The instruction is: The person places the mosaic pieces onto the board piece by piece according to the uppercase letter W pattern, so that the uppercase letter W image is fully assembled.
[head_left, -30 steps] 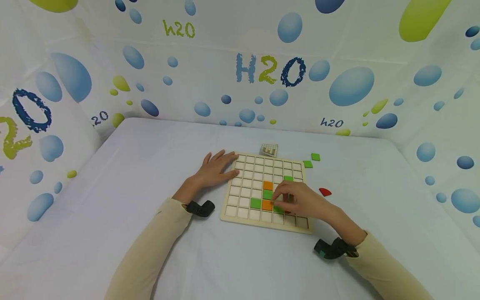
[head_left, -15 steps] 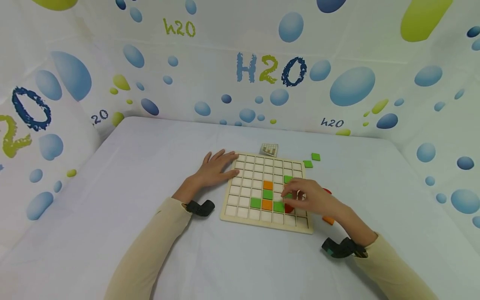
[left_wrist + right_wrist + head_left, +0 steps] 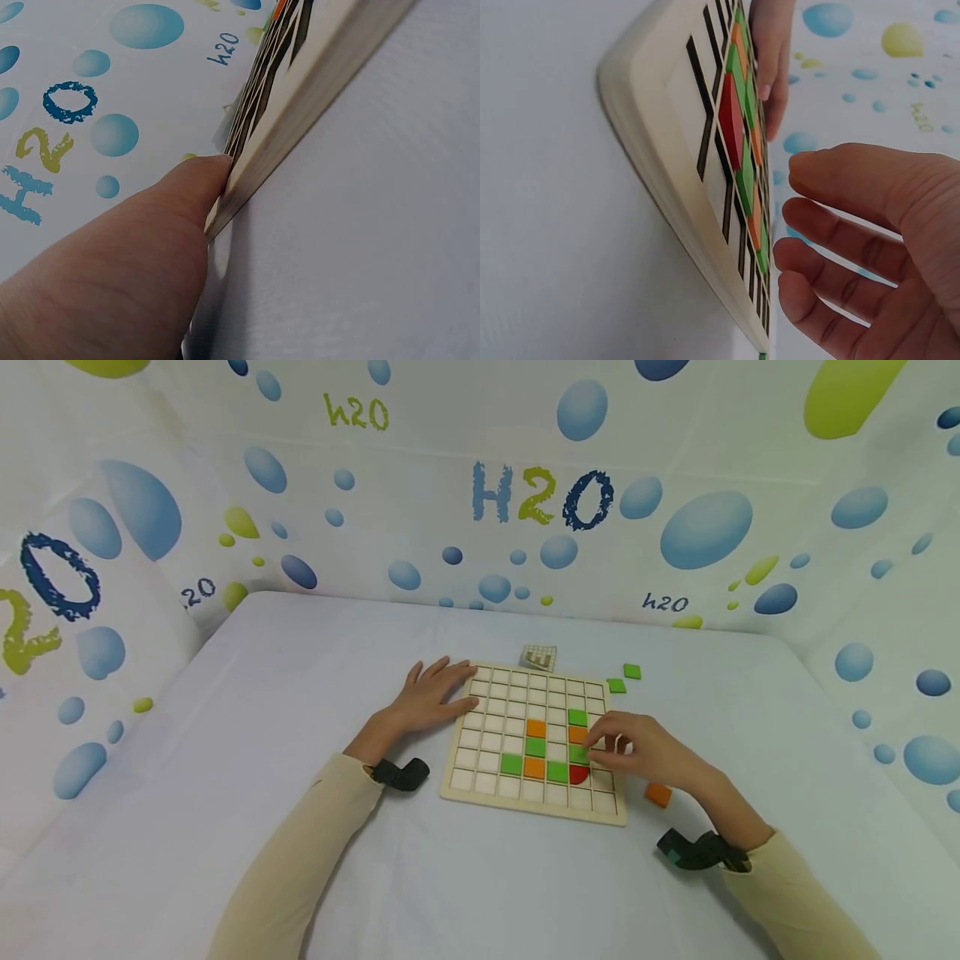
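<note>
A square wooden grid board (image 3: 525, 810) lies on the white-covered table. My left hand (image 3: 427, 700) rests at its left edge, fingers spread; the left wrist view shows the thumb (image 3: 199, 176) against the frame. Green and orange square tiles fill several cells, among them an orange tile (image 3: 536, 728) and a green tile (image 3: 557, 772). One red tile (image 3: 579, 774) with a rounded side sits near the lower right. Over the board's right side is my right hand (image 3: 637, 747), fingers loosely bent. Nothing shows between its thumb and fingers (image 3: 825, 225) in the right wrist view.
Two loose green tiles (image 3: 632, 672) lie past the board's far right corner. An orange tile (image 3: 658, 795) lies to the right of the board, under the right wrist. Behind the far edge is a small card with a grid pattern (image 3: 539, 657). A printed cloth backdrop (image 3: 420, 510) rises behind.
My right hand has moved rightward across the board, uncovering the red tile and the right column of tiles. A loose red piece right of the board is now hidden behind it. The left hand stays put.
</note>
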Demonstrator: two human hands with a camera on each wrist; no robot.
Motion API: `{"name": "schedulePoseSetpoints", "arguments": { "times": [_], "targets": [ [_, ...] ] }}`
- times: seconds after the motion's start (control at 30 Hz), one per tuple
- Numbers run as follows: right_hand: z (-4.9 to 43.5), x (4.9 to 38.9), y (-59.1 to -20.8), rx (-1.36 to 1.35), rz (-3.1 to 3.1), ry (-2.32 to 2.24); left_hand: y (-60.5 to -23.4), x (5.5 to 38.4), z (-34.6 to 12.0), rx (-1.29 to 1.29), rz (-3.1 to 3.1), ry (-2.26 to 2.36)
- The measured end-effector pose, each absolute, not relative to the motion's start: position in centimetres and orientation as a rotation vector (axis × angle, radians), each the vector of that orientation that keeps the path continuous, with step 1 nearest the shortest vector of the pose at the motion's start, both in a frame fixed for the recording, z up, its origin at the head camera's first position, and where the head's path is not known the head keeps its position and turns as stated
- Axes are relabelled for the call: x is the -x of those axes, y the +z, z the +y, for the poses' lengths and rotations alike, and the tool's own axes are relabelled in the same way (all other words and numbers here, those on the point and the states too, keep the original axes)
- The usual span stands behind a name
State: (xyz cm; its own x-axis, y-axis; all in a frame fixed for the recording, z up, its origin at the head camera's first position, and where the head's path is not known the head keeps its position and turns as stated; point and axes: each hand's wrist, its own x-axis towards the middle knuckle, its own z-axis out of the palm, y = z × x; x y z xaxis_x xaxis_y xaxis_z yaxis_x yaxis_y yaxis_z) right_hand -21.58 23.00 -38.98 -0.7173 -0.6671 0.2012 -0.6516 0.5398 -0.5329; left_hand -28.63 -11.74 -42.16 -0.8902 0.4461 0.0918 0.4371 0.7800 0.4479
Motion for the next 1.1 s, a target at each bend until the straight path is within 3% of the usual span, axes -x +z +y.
{"name": "schedulePoseSetpoints", "arguments": {
  "times": [0.27,1.1],
  "targets": [
    [24.2,22.2,-38.7,1.206,2.753,-0.931,-42.2,28.7,-11.9,-0.732,2.947,0.730],
    [27.8,22.8,-37.9,0.864,2.876,-0.843,-42.2,28.6,-11.8,-0.735,2.933,0.742]
  ]
}}
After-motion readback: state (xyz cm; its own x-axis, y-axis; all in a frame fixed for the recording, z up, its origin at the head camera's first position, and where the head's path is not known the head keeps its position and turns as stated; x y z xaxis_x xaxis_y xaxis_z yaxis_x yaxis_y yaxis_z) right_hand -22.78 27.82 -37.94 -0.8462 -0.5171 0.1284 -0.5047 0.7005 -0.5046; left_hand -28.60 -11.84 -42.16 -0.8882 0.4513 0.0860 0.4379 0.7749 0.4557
